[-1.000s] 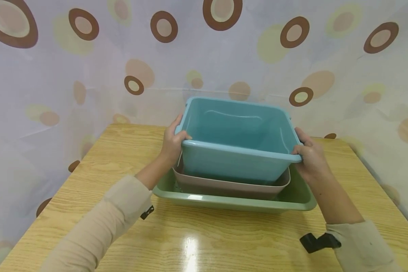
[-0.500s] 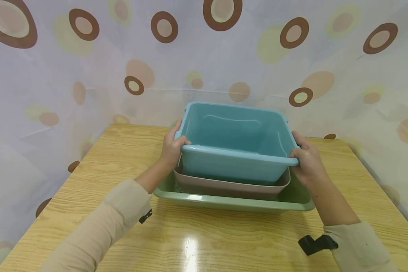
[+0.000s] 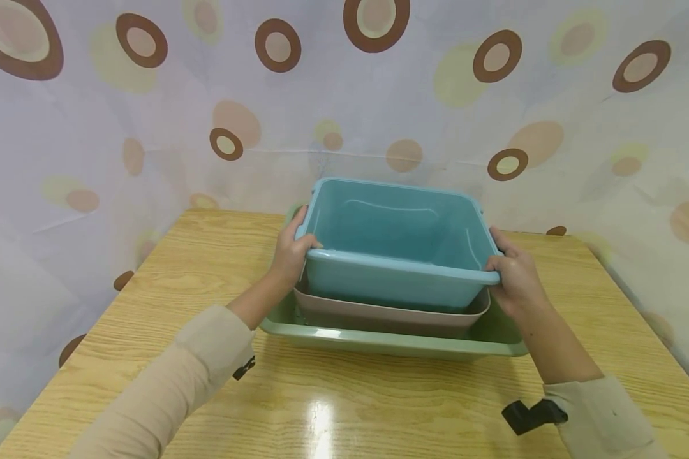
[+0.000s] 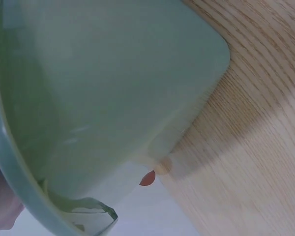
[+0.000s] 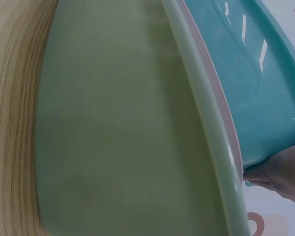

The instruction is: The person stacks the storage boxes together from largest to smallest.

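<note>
A light blue plastic basin (image 3: 396, 280) sits partly inside a pinkish-brown basin (image 3: 379, 315), which stands in a larger green basin (image 3: 402, 344) on the table. On the blue basin's left rim my left hand (image 3: 289, 248) grips with the thumb over the edge. My right hand (image 3: 515, 271) holds the opposite rim the same way. The blue basin's bottom is hidden by the brown one. In the left wrist view the green basin's outer wall (image 4: 113, 88) fills much of the picture, with part of a hand at the lower left. Right wrist view: a hand (image 5: 280, 174) touches the blue basin's edge.
The wooden table (image 3: 166, 280) has visible left and right edges. A patterned cloth (image 3: 367, 115) hangs behind it and along its sides. Black straps (image 3: 534, 415) hang near the sleeve cuffs.
Both hands have lowered the blue basin a little, so it sits deeper in the brown basin. The right hand has moved slightly left. The green and brown basins have hardly moved.
</note>
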Action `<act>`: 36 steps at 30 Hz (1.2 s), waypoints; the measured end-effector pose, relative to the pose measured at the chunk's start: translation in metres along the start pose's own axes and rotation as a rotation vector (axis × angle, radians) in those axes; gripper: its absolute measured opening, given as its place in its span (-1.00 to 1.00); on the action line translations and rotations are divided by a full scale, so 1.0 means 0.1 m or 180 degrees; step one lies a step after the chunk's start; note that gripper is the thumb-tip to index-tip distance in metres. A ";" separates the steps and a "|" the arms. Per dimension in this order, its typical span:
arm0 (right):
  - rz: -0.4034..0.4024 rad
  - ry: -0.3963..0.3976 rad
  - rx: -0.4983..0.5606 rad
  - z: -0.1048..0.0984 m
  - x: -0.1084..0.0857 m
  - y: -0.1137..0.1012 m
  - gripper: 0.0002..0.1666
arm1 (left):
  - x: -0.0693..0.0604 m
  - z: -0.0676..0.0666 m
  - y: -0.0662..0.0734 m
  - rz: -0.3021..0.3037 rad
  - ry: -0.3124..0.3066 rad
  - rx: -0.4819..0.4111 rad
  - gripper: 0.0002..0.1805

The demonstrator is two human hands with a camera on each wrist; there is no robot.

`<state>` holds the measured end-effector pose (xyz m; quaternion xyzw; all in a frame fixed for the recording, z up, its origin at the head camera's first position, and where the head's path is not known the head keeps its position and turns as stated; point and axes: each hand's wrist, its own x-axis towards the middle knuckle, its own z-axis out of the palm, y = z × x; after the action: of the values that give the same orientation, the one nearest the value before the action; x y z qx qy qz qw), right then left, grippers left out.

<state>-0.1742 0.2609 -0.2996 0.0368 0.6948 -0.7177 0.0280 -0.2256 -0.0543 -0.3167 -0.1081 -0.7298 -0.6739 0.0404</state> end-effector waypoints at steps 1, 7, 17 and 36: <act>0.0003 0.0007 -0.0011 0.00 0.00 0.00 0.01 | 0.00 0.00 0.00 -0.0008 -0.0003 0.0001 -0.10; 0.0007 0.0016 -0.0023 0.00 0.00 0.00 0.02 | 0.00 -0.01 -0.01 -0.0049 -0.0027 0.0015 -0.09; 0.0021 0.0030 -0.0012 0.01 0.00 0.06 0.02 | -0.01 -0.02 -0.08 -0.0146 -0.0061 0.0114 -0.09; 0.0215 0.0049 0.0021 0.02 0.03 0.10 0.00 | -0.05 -0.02 -0.13 -0.0180 -0.0059 0.0119 -0.07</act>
<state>-0.1762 0.2587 -0.3099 0.0659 0.6909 -0.7184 0.0467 -0.2234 -0.0575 -0.3303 -0.0929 -0.7453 -0.6600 0.0166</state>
